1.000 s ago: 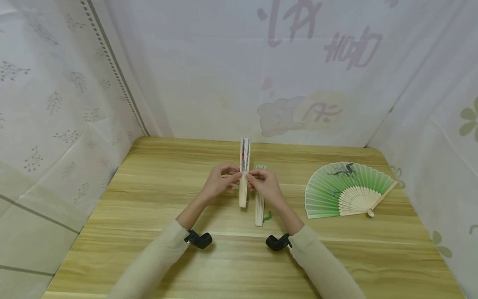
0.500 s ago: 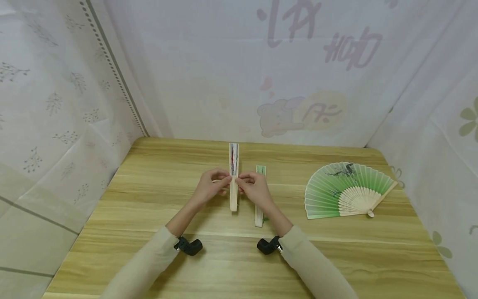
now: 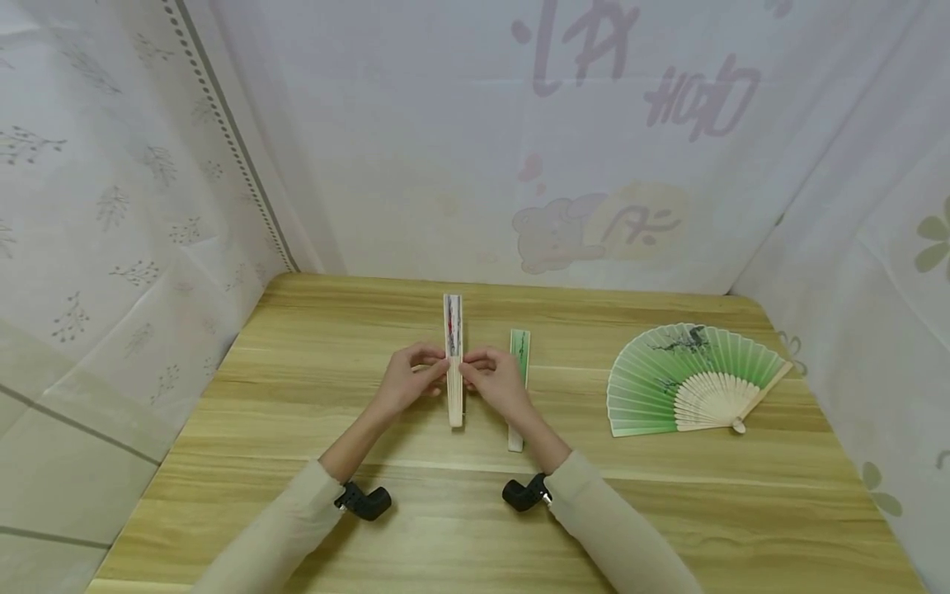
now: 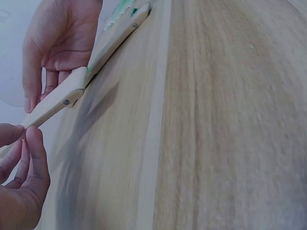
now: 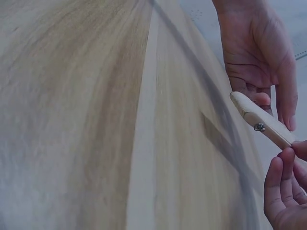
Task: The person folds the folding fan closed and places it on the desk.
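Above a table [image 3: 430, 536], left hand [image 3: 408, 379] and right hand [image 3: 497, 381] pinch a folded fan [image 3: 455, 381] from nine and three o'clock, thumbs and bent fingers closed on its edges about midway, leaf [image 3: 454, 326] at twelve, rivet [image 5: 259, 127] at six. Likely light, it looks stiff along the ribs [image 3: 456, 403] but breakable at each thin slat, the leaf easily creased; smooth sides may slip, so the safest hold is probably on the ribs, clear of the leaf. Both grips are narrow, fingertips only. Just beside, at three o'clock, a second fan [image 3: 522, 351] lies folded, partly hidden by the right hand; farther out, also at three, a spread fan [image 3: 686, 379] rests, with pale cloth [image 3: 371, 165] hanging at twelve
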A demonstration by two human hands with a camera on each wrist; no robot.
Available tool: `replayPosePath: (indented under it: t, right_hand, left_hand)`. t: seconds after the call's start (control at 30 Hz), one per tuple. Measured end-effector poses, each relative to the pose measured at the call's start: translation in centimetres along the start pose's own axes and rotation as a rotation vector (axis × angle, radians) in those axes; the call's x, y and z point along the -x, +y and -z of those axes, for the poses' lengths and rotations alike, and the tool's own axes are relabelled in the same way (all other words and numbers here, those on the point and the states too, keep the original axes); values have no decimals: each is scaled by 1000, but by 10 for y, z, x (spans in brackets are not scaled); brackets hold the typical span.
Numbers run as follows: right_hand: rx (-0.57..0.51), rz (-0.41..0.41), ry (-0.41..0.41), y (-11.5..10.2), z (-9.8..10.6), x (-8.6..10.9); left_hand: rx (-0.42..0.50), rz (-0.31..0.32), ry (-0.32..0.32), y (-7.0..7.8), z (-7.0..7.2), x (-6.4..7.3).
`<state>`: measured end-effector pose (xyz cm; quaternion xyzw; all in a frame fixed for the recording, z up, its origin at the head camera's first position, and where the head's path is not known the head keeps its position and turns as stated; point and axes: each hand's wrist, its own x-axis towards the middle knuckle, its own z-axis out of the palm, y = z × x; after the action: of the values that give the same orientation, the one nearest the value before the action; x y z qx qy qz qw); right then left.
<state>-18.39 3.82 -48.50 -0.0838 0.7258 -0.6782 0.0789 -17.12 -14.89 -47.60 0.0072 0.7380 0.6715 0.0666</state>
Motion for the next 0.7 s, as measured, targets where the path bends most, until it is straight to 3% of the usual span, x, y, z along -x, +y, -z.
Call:
replayPosePath:
  t: [0.7]
  right_hand:
    - [89, -52, -39, 7, -26, -1]
  left_hand:
    - [-122, -13, 7, -9, 25, 11]
